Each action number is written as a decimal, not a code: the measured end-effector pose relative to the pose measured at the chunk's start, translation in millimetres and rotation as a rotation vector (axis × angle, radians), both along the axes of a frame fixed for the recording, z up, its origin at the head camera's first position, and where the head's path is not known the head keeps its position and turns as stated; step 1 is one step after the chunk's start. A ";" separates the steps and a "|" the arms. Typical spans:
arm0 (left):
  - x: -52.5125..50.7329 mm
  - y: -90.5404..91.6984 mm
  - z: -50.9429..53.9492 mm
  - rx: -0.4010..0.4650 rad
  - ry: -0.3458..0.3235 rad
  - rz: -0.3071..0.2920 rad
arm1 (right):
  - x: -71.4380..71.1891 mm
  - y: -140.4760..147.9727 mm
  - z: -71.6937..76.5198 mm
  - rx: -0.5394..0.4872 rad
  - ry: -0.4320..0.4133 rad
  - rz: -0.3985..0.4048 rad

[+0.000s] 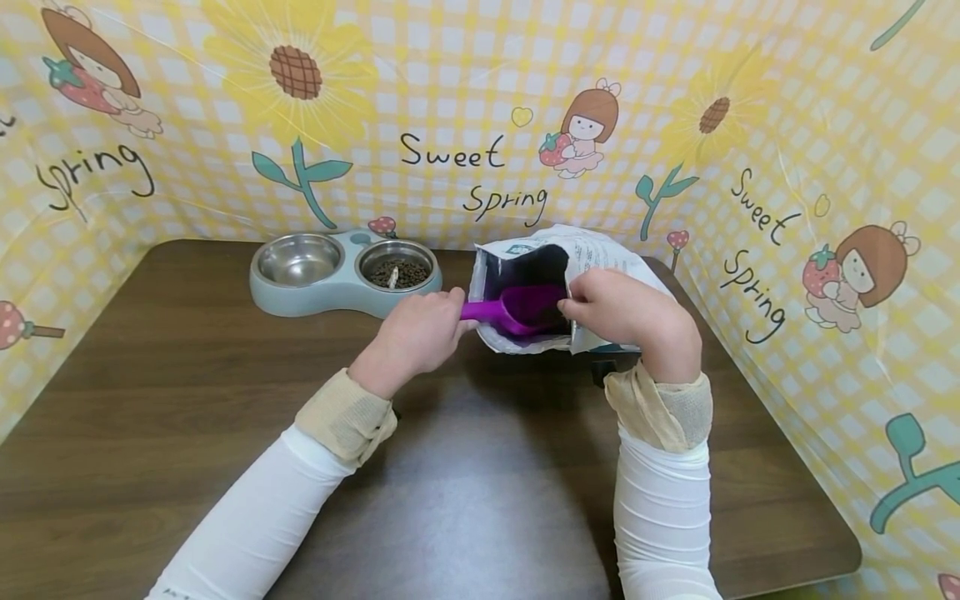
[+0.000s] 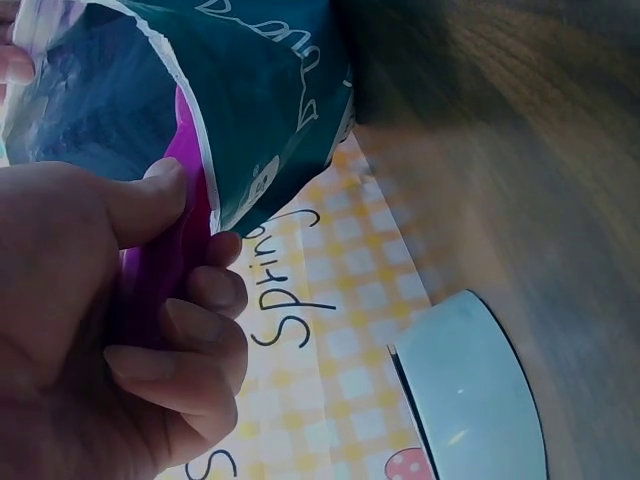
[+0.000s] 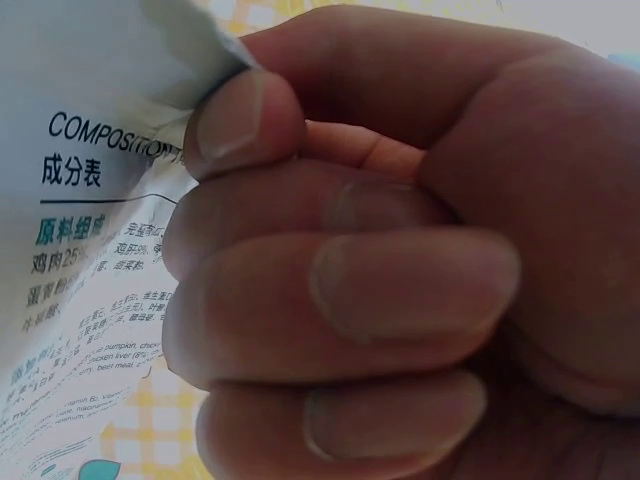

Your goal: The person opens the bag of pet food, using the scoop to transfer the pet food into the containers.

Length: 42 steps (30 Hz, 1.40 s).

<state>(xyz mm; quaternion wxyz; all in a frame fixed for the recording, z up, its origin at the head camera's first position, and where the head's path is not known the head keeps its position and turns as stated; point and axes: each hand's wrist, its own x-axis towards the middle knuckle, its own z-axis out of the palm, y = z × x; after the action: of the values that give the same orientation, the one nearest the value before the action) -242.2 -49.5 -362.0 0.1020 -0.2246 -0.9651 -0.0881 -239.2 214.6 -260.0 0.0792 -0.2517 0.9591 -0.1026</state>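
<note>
A purple scoop (image 1: 521, 310) reaches into the mouth of an open pet food bag (image 1: 615, 250), white with dark teal parts. My left hand (image 1: 423, 333) grips the scoop's handle just outside the bag's opening; in the left wrist view its fingers (image 2: 205, 310) curl round the purple handle (image 2: 160, 275). My right hand (image 1: 626, 312) pinches the bag's edge on the right side of the opening. The right wrist view shows thumb and forefinger on the printed bag wall (image 3: 90, 250), the other fingers curled. What lies deep in the bag is hidden.
Left of the bag stands a light blue double feeder (image 1: 315, 296). Its left steel bowl (image 1: 300, 260) shows bare metal; the right bowl (image 1: 397, 271) holds brown kibble with a pale piece on top. A checked cloth (image 1: 450, 108) hangs behind the brown table (image 1: 187, 433).
</note>
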 end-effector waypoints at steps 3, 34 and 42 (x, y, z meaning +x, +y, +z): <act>-1.9 -1.5 0.0 0.002 -0.031 -0.006 | 0.2 0.6 -0.1 -0.003 0.002 0.000; -2.6 -39.5 26.6 0.038 -0.207 -0.003 | 1.3 3.9 2.1 -0.015 0.012 -0.008; 1.5 -48.9 36.5 0.051 -0.219 -0.009 | 1.1 4.6 2.6 -0.019 0.011 -0.005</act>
<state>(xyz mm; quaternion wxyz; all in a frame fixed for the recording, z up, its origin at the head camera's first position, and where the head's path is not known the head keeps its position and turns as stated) -240.7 -98.4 -325.5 0.0011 -0.2155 -0.9668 -0.1372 -238.1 219.2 -257.4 0.0711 -0.2505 0.9591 -0.1107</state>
